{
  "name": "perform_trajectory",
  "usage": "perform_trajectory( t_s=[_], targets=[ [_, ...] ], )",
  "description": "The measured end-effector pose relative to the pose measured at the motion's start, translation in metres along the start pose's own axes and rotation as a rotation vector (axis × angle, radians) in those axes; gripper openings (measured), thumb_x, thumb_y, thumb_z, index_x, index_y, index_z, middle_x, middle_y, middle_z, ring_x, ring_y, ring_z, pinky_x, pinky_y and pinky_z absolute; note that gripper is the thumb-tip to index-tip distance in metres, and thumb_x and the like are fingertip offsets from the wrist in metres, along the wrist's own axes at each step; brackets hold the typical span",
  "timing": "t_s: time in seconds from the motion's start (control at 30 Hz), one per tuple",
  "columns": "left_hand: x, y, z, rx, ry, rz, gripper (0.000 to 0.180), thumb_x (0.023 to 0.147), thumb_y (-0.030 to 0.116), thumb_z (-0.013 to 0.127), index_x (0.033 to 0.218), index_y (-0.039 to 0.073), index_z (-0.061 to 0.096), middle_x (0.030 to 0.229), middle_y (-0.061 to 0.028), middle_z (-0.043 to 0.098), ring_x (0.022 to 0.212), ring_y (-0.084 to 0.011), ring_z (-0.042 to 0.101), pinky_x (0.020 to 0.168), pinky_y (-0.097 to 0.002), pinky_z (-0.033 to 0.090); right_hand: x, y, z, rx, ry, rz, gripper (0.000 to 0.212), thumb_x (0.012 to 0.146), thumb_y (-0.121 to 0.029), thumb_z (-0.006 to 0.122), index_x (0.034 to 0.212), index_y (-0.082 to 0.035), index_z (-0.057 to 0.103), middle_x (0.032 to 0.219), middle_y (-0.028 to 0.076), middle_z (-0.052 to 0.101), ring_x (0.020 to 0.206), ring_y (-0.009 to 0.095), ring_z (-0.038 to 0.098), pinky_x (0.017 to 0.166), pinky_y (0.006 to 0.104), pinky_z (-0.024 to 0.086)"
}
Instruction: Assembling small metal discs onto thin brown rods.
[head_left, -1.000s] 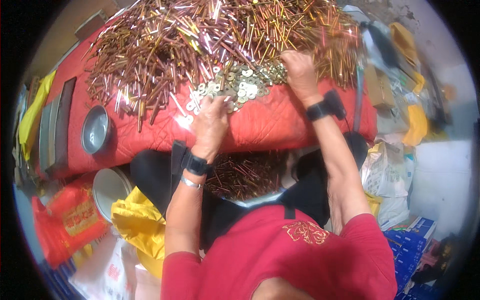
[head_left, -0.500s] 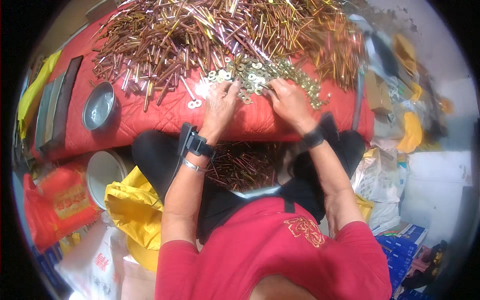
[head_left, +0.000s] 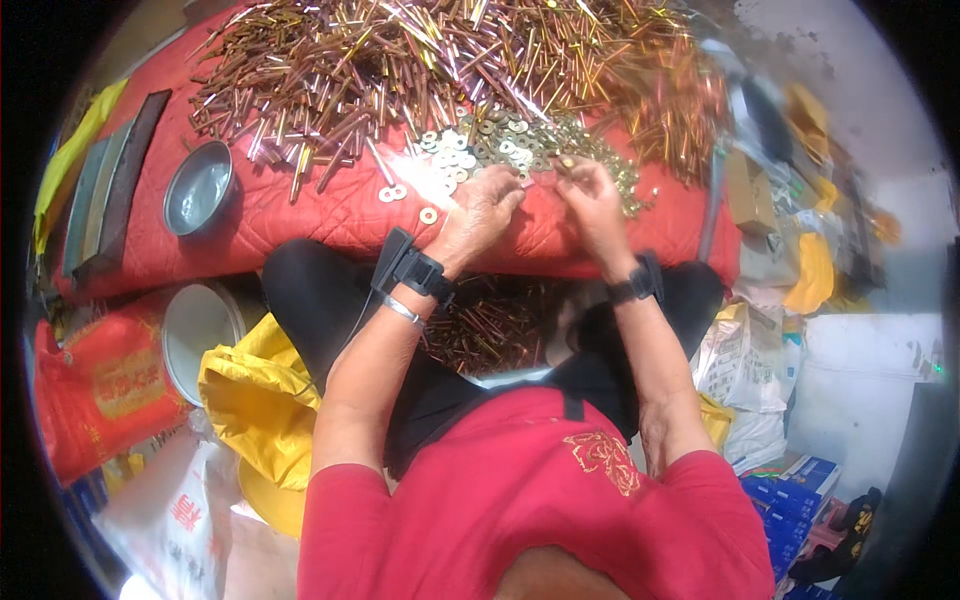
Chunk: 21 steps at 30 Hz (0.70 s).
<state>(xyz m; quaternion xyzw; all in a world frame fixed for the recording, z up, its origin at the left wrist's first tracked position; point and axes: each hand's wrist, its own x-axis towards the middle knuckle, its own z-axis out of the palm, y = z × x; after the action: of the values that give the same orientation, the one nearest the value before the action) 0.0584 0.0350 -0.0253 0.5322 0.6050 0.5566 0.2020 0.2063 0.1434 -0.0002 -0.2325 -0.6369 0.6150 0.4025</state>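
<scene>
My left hand (head_left: 482, 212) is over the near part of a red quilted cover, its thumb and fingers pinched together. What lies between its fingertips is too small to make out. Just to its right, my right hand (head_left: 596, 208) pinches a small brass-coloured metal piece (head_left: 568, 162). Beyond both hands spreads a heap of flat washers (head_left: 487, 143), running into small brass-coloured parts (head_left: 600, 152) at the right. A single washer (head_left: 428, 215) lies left of my left wrist, and a pair of washers (head_left: 393, 193) lies farther left beside a metal rod (head_left: 380, 163).
A large pile of copper-coloured metal rods (head_left: 330, 85) covers the far side of the red cover (head_left: 290, 225). At left sits a metal bowl (head_left: 198, 188). More rods (head_left: 490, 325) lie below, between my legs. Bags and a yellow cloth (head_left: 262, 385) crowd the left side.
Both hands have drawn nearer to me, the left one also shifting right. A single washer now shows on the cover left of my left hand.
</scene>
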Motion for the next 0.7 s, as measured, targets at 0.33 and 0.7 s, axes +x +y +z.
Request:
perform_trajectory(
  t_s=[0.33,0.7],
  targets=[
    [0.001,-0.008,0.011,0.215,-0.095,0.227,0.010,0.080,0.005,0.063,0.089,-0.001,0.064,0.096,-0.0136,0.065,0.090,-0.0291,0.062,0.081,-0.0354,0.049,-0.028,-0.058,-0.045,-1.032,-0.071,-0.048,0.019,0.072,-0.007,0.067,0.076,-0.001,0.049,0.065,0.013,0.053,0.060,0.030,0.054,0.059,0.0378,0.044],
    [0.004,0.004,-0.034,-0.566,0.277,-0.359,0.020,0.091,0.017,0.062,0.102,0.002,0.066,0.086,0.0020,0.063,0.074,-0.0036,0.053,0.066,-0.0196,0.043,-0.008,-0.037,-0.014,-1.045,-0.245,-0.235,0.016,0.084,-0.018,0.059,0.095,-0.007,0.064,0.087,0.014,0.066,0.081,0.031,0.064,0.070,0.0396,0.050]
  ],
)
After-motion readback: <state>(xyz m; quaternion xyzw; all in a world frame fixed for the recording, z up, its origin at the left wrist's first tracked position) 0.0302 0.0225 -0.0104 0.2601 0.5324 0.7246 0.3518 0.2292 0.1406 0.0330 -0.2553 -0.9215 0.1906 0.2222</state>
